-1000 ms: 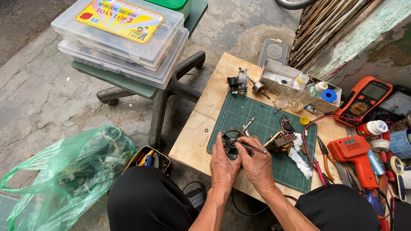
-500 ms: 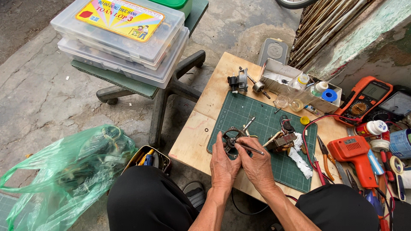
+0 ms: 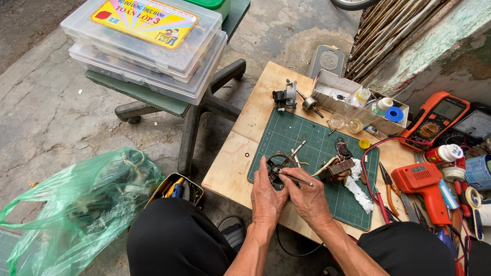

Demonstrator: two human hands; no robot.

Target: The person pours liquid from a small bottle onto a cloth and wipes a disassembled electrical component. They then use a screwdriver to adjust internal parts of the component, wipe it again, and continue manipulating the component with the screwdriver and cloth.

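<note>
Head view: on the green cutting mat (image 3: 312,148) atop the table (image 3: 240,153), the left hand (image 3: 266,197) clamps a round metal motor part (image 3: 280,164) steady while the right hand (image 3: 307,197), just beside it, pinches a thin tool (image 3: 296,180) aimed at the part, a coil assembly (image 3: 335,167) lying near.

Motor frame (image 3: 279,166) on cutting mat (image 3: 307,138) on table (image 3: 230,168); multimeter (image 3: 437,120) far right, chair (image 3: 169,102) left.

Cracked concrete floor (image 3: 56,117) — swivel chair (image 3: 204,102) beside low wooden table (image 3: 230,168).
</note>
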